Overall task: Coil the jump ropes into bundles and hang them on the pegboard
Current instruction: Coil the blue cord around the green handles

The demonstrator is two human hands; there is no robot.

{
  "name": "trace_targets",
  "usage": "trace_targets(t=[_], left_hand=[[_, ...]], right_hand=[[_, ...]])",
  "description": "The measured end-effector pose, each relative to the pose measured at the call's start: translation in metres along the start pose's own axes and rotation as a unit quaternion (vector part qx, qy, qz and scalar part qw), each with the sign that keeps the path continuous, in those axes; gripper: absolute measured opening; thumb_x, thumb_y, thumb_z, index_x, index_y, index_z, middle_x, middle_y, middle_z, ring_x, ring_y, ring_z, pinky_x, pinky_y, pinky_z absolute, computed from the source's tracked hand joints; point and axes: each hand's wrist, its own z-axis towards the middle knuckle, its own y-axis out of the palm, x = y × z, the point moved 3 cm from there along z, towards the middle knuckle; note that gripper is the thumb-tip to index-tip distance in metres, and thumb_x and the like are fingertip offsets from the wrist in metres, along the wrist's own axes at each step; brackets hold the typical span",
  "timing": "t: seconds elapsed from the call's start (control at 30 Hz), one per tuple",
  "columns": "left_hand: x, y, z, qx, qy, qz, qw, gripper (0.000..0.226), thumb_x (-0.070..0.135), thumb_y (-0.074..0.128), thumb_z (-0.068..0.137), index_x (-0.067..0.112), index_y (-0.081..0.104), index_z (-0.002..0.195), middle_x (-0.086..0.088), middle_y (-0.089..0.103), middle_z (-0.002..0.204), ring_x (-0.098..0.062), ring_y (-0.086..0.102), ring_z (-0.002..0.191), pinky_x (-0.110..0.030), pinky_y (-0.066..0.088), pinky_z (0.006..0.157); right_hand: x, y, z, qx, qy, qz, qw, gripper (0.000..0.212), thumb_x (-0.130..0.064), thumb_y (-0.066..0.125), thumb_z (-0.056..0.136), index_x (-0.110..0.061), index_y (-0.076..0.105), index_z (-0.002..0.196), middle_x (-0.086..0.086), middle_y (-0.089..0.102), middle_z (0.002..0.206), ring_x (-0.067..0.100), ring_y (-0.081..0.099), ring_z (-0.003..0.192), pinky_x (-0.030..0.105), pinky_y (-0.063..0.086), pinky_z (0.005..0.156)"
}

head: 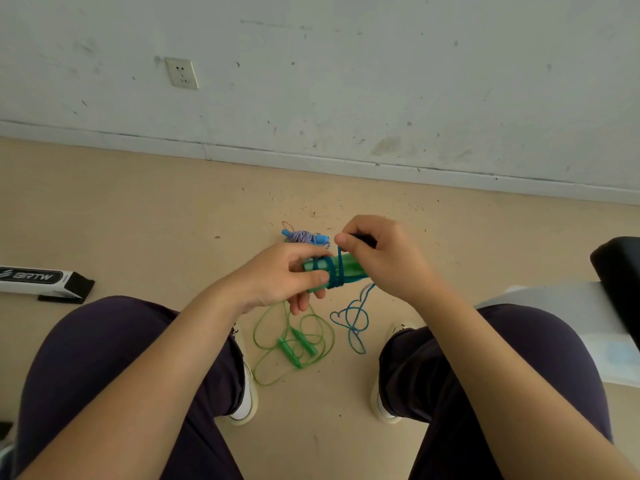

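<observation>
Head view: left hand (287,278) clamps the green handles (343,270) mid-scene above the floor, right hand (377,251) pinches the teal rope (339,259); wraps should stay taut, adjacent, slack fed gradually

Bare forearms (194,344); dark purple trousers (114,358); cream-white shoes (247,400).

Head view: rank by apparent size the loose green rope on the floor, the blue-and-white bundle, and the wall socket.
1. loose green rope, spread widest across the floor.
2 and 3. wall socket and blue-and-white bundle: too close to rank, and the bundle is partly hidden behind the hands.
</observation>
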Motion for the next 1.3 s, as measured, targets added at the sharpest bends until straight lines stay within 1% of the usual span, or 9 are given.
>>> trace_targets(t=[0.1, 0.23, 0.33, 0.5, 0.67, 0.8, 0.93, 1.1, 1.3], left_hand=[[0.003, 0.0, -0.002, -0.013, 0.022, 0.002, 1.0, 0.041, 0.004, 0.06, 0.097, 0.023, 0.056, 0.133, -0.004, 0.071, 0.075, -0.016, 0.06, 0.052, -0.026, 0.051, 0.049], [0.004, 0.003, -0.004, 0.005, 0.033, -0.015, 0.999, 0.045, 0.001, 0.061, 0.096, 0.02, 0.054, 0.135, -0.009, 0.072, 0.08, -0.02, 0.062, 0.054, -0.028, 0.053, 0.051], [0.004, 0.004, -0.005, 0.022, 0.043, -0.02, 0.999, 0.056, 0.0, 0.063, 0.094, 0.024, 0.043, 0.141, -0.014, 0.072, 0.083, -0.025, 0.064, 0.055, -0.031, 0.053, 0.052], [0.005, 0.002, -0.007, 0.024, 0.08, -0.02, 0.996, 0.073, 0.0, 0.063, 0.094, 0.043, 0.037, 0.147, -0.013, 0.072, 0.082, -0.026, 0.066, 0.058, -0.031, 0.055, 0.055], [0.007, -0.001, -0.006, 0.063, 0.118, -0.045, 0.99, 0.055, -0.002, 0.06, 0.095, 0.041, 0.06, 0.129, -0.017, 0.072, 0.09, -0.026, 0.065, 0.06, -0.033, 0.056, 0.056], [0.007, -0.01, -0.003, 0.121, 0.116, -0.134, 0.977, 0.04, 0.0, 0.06, 0.096, 0.027, 0.063, 0.125, -0.012, 0.073, 0.08, -0.022, 0.064, 0.054, -0.03, 0.055, 0.052], [0.006, -0.011, -0.001, 0.171, 0.116, -0.148, 0.967, 0.035, 0.0, 0.059, 0.096, 0.024, 0.062, 0.123, -0.01, 0.074, 0.076, -0.021, 0.064, 0.052, -0.029, 0.054, 0.05], [0.001, -0.024, 0.0, 0.221, 0.082, -0.187, 0.954, 0.031, 0.005, 0.059, 0.098, 0.02, 0.06, 0.124, -0.007, 0.074, 0.074, -0.018, 0.063, 0.051, -0.026, 0.053, 0.05], [-0.007, -0.022, 0.001, 0.226, 0.033, -0.034, 0.973, 0.037, 0.003, 0.059, 0.096, 0.016, 0.063, 0.131, -0.003, 0.07, 0.071, -0.019, 0.063, 0.05, -0.03, 0.055, 0.052]], right_hand=[[0.001, 0.002, 0.002, 0.0, -0.009, -0.032, 0.999, 0.011, -0.018, 0.068, 0.091, -0.012, 0.071, 0.082, 0.008, 0.062, 0.081, 0.016, 0.052, 0.074, 0.029, 0.041, 0.071], [0.003, 0.007, 0.0, -0.018, 0.028, 0.047, 0.998, 0.007, -0.019, 0.07, 0.09, -0.02, 0.064, 0.087, 0.004, 0.063, 0.077, 0.007, 0.054, 0.069, 0.021, 0.044, 0.064], [0.005, 0.007, 0.001, -0.023, 0.039, 0.086, 0.995, 0.013, -0.017, 0.072, 0.088, -0.017, 0.058, 0.089, 0.013, 0.064, 0.081, 0.021, 0.055, 0.066, 0.033, 0.046, 0.062], [0.008, 0.007, 0.002, -0.04, 0.083, 0.136, 0.987, 0.013, -0.028, 0.075, 0.086, -0.023, 0.069, 0.075, -0.005, 0.067, 0.074, 0.005, 0.057, 0.06, 0.018, 0.047, 0.057], [0.012, 0.005, 0.001, -0.065, 0.127, 0.255, 0.956, 0.018, -0.029, 0.08, 0.08, -0.014, 0.072, 0.085, 0.005, 0.071, 0.075, 0.014, 0.063, 0.064, 0.025, 0.049, 0.055], [0.009, 0.012, 0.0, -0.086, 0.125, 0.353, 0.923, 0.006, -0.025, 0.075, 0.082, -0.024, 0.076, 0.088, -0.001, 0.066, 0.074, 0.012, 0.045, 0.056, 0.021, 0.036, 0.052], [0.007, 0.018, 0.0, -0.076, 0.133, 0.29, 0.945, 0.008, -0.027, 0.069, 0.091, -0.027, 0.075, 0.085, -0.008, 0.058, 0.065, 0.008, 0.039, 0.051, 0.02, 0.033, 0.047], [0.006, 0.022, -0.002, -0.061, 0.142, 0.129, 0.98, 0.029, -0.032, 0.055, 0.099, -0.02, 0.068, 0.077, -0.019, 0.044, 0.044, 0.002, 0.035, 0.041, 0.015, 0.03, 0.046], [0.002, 0.01, -0.003, -0.036, 0.078, 0.056, 0.995, 0.025, -0.02, 0.057, 0.098, -0.005, 0.065, 0.08, -0.018, 0.041, 0.044, 0.002, 0.037, 0.042, 0.012, 0.029, 0.047]])
